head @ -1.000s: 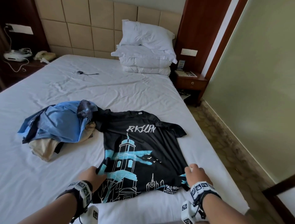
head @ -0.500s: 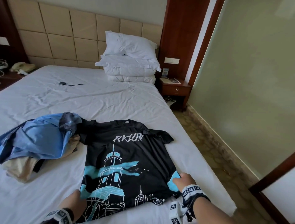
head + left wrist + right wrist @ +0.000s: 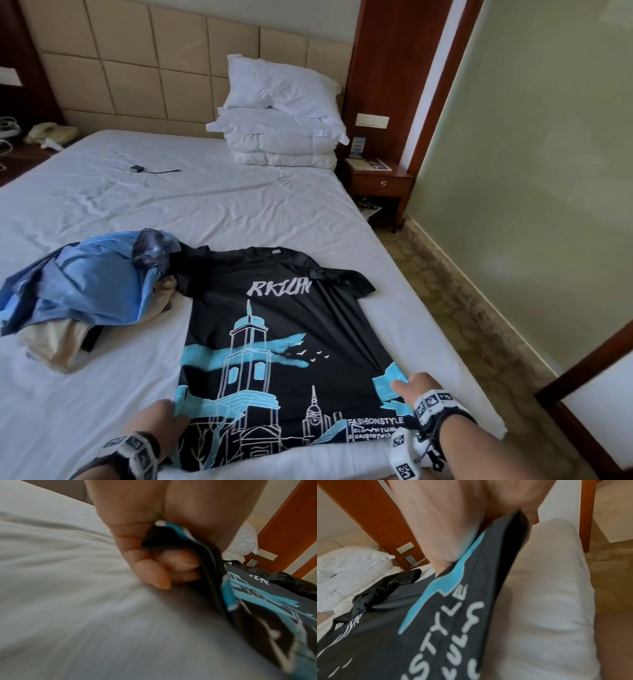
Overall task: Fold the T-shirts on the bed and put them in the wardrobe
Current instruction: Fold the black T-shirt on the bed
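Observation:
A black T-shirt [image 3: 284,329] with a blue and white tower print lies front up and stretched flat on the white bed [image 3: 212,205], collar away from me. My left hand [image 3: 161,421] grips its lower left hem; the left wrist view shows the fingers [image 3: 150,573] curled around the bunched black T-shirt [image 3: 254,601]. My right hand [image 3: 416,387] pinches the lower right side edge, and in the right wrist view the thumb presses on the black T-shirt [image 3: 447,615]. A crumpled pile of blue and beige garments [image 3: 82,294] lies to the left, touching the shirt's left sleeve.
Stacked white pillows [image 3: 281,126] sit at the headboard. A small black device with a cable [image 3: 137,168] lies on the sheet. A wooden nightstand [image 3: 380,181] stands right of the bed, with carpeted floor [image 3: 462,308] and a green wall beyond. A phone [image 3: 51,132] sits far left.
Both hands have pulled the shirt's hem toward me and outward, so the shirt lies flatter and longer. My view has shifted to the right and nearer.

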Demonstrator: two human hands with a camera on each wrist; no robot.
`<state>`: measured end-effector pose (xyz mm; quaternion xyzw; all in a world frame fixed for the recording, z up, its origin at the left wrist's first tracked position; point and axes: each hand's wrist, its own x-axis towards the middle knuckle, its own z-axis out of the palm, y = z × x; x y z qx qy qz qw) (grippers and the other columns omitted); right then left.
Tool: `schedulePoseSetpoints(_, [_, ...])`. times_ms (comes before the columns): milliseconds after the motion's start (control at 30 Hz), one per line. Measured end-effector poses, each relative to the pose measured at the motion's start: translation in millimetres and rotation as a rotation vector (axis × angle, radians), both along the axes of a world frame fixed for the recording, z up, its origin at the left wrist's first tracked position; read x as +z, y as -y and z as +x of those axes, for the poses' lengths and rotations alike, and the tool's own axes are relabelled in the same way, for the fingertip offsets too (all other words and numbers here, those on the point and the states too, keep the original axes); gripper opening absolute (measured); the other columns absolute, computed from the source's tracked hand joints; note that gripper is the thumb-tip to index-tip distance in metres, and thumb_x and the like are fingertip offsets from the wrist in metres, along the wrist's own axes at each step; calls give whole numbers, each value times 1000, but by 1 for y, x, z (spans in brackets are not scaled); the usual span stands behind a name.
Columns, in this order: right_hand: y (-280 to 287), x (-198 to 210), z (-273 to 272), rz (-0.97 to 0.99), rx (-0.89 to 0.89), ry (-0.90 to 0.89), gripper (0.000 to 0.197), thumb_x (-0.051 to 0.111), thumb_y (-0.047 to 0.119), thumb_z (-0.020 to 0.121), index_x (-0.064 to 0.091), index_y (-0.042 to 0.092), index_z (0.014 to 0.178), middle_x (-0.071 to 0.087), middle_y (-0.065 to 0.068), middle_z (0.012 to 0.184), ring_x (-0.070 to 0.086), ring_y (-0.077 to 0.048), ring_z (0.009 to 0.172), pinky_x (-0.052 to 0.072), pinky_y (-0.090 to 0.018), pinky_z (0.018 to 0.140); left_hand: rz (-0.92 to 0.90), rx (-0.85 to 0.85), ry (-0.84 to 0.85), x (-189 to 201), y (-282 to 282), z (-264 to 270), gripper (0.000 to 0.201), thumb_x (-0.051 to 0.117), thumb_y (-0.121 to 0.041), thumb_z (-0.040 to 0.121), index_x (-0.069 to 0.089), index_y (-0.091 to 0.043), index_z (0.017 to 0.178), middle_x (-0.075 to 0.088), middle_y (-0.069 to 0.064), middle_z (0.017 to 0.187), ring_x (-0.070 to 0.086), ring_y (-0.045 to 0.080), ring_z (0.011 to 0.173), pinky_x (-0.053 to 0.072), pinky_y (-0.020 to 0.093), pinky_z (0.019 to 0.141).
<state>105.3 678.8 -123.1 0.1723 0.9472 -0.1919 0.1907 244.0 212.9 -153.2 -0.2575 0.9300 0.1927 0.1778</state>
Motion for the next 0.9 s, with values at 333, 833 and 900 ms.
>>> schedulePoseSetpoints(333, [-7, -13, 1, 135, -15, 88, 24, 58, 38, 92, 58, 14, 95, 59, -2, 81, 60, -18, 73, 48, -30, 69, 151, -106, 242, 23, -3, 25, 34, 69, -54, 84, 60, -24, 73, 61, -11, 73, 61, 4, 70, 40, 10, 54])
schedulePoseSetpoints(833, [21, 41, -71, 275, 252, -17, 29, 55, 44, 76, 60, 19, 89, 66, -2, 86, 64, -24, 75, 47, -29, 64, -158, -132, 43, 65, 9, -52, 50, 50, -58, 96, 57, -14, 72, 60, -2, 69, 63, 18, 70, 45, 26, 63])
schedulePoseSetpoints(900, [35, 47, -84, 239, 295, -79, 28, 54, 39, 83, 61, 23, 105, 67, -3, 103, 63, -25, 85, 50, -31, 74, -77, -129, -36, 70, -2, -79, 41, 58, -46, 96, 60, -14, 69, 60, 0, 65, 58, 20, 63, 46, 26, 63])
